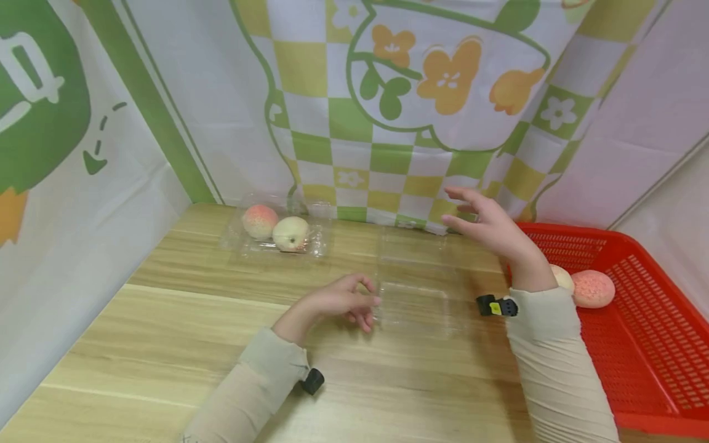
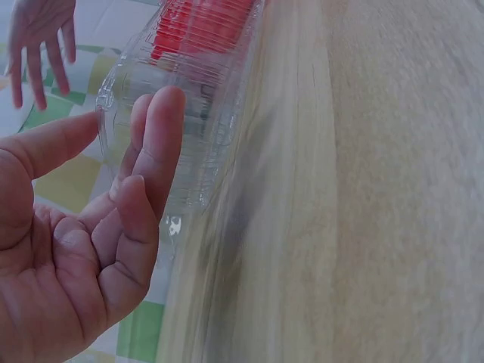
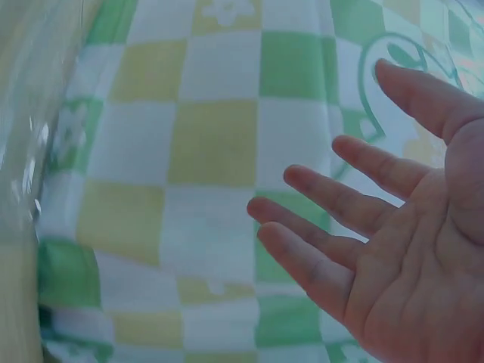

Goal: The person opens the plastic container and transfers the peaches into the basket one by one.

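Observation:
An open, clear plastic clamshell box (image 1: 415, 317) lies on the table. My left hand (image 1: 338, 301) is at its left edge, fingers loosely bent. In the left wrist view, the thumb tip appears at the box rim (image 2: 106, 102), and no firm grip shows. My right hand (image 1: 487, 227) is raised above the box's far right side, its fingers spread and nothing in them. The right wrist view shows the bare palm, with part of the clear plastic (image 3: 23, 166) at the left edge.
Another clear box (image 1: 318, 246) at the back left holds a pink peach (image 1: 260, 221) and a pale peach (image 1: 290, 234). On the right stands a red basket (image 1: 637, 369) with peaches (image 1: 594, 289), partly hidden by my right arm. A checkered curtain (image 1: 349, 147) hangs behind the table.

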Tool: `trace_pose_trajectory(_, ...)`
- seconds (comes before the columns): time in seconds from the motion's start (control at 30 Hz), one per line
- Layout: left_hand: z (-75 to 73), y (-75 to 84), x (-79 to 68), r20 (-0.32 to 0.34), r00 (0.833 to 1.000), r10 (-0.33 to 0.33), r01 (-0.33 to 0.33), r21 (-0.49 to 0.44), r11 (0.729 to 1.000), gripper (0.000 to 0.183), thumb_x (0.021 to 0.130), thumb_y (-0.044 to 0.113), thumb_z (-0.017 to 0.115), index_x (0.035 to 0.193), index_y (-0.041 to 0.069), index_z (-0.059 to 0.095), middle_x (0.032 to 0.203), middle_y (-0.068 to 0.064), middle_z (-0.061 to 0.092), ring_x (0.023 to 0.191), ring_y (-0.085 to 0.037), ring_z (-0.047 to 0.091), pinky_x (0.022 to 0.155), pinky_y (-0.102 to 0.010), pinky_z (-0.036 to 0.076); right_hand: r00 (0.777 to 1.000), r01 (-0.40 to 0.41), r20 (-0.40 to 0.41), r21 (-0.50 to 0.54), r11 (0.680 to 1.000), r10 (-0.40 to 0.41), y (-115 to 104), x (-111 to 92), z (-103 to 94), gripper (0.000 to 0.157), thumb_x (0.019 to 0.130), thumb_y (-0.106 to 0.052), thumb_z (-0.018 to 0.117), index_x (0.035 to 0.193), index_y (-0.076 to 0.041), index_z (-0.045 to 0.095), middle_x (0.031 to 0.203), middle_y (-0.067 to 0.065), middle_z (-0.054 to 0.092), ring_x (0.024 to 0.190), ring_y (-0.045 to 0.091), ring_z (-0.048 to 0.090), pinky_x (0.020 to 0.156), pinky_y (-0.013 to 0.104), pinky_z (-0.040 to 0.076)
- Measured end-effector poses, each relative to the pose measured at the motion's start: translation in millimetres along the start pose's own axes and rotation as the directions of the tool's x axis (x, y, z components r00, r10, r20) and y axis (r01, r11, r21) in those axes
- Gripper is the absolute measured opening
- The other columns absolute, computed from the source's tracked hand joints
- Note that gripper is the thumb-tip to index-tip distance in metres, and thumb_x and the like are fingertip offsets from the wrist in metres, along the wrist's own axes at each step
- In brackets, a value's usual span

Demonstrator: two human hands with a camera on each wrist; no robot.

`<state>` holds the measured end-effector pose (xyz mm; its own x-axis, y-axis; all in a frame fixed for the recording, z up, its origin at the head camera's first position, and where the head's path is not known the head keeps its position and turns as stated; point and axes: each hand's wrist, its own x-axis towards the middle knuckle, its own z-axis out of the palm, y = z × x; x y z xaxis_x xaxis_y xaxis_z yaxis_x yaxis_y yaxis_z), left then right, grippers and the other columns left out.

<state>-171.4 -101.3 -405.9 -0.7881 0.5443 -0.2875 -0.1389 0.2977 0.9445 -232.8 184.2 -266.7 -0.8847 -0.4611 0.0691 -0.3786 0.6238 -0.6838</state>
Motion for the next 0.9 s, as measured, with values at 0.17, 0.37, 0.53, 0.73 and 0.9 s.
trace_pose_trajectory(0.17, -4.8, 1.2, -2.8, -0.020, 1.000, 0.001, -0.001, 0.017, 1.000, 0.037, 0.101, 0.026, 0.057, 0.125, 0.001, 0.042, 0.077, -0.010, 0.071, 0.066, -0.016, 0.071, 0.063, -0.025, 0.051, 1.000, 0.002, 0.018, 0.114, 0.993, -0.004, -1.7, 18.0, 21.4, 0.066, 0.100, -0.026, 0.060, 0.156, -0.012, 0.028, 0.160, 0.016, 0.032, 0.143, 0.043, 0.037, 0.108, 0.059, 0.041)
trace_pose_trajectory(0.37, -37.6, 7.6, -21.6, -0.150, 0.984, 0.091, -0.078, 0.091, 0.993, 0.042, 0.101, 0.026, 0.055, 0.129, -0.002, 0.042, 0.103, -0.025, 0.070, 0.084, -0.030, 0.073, 0.070, -0.031, 0.051, 0.998, -0.021, 0.054, 0.237, 0.971, 0.009, -14.8, 37.3, 53.5, 0.069, 0.101, -0.027, 0.058, 0.159, -0.016, 0.020, 0.162, 0.016, 0.027, 0.144, 0.042, 0.035, 0.109, 0.059, 0.040)
trace_pose_trajectory(0.53, -77.4, 23.2, -47.7, -0.382, 0.894, 0.236, -0.166, 0.207, 0.964, 0.032, 0.102, 0.021, 0.056, 0.123, -0.003, 0.048, 0.112, -0.026, 0.065, 0.093, -0.026, 0.070, 0.076, -0.032, 0.052, 0.996, -0.067, 0.079, 0.357, 0.932, 0.041, -23.2, 53.4, 88.0, 0.073, 0.101, -0.029, 0.059, 0.159, -0.017, 0.017, 0.161, 0.019, 0.027, 0.141, 0.042, 0.039, 0.111, 0.056, 0.039)
trace_pose_trajectory(0.73, -119.2, 31.7, -77.0, -0.613, 0.727, 0.309, -0.130, 0.319, 0.939, 0.035, 0.102, 0.021, 0.056, 0.123, -0.006, 0.049, 0.124, -0.023, 0.059, 0.110, -0.031, 0.061, 0.088, -0.030, 0.048, 0.984, -0.172, 0.118, 0.490, 0.854, 0.131, -29.1, 69.7, 128.0, 0.078, 0.099, -0.032, 0.060, 0.160, -0.018, 0.013, 0.162, 0.017, 0.026, 0.145, 0.039, 0.034, 0.114, 0.055, 0.036)
trace_pose_trajectory(0.9, -144.7, 26.5, -93.4, -0.707, 0.632, 0.318, -0.088, 0.342, 0.936, 0.040, 0.103, 0.025, 0.054, 0.127, -0.007, 0.046, 0.131, -0.025, 0.053, 0.126, -0.043, 0.051, 0.102, -0.052, 0.044, 0.981, -0.190, 0.143, 0.548, 0.815, 0.133, -32.4, 79.3, 153.7, 0.081, 0.098, -0.031, 0.061, 0.160, -0.016, 0.011, 0.161, 0.021, 0.025, 0.143, 0.042, 0.036, 0.113, 0.059, 0.036)
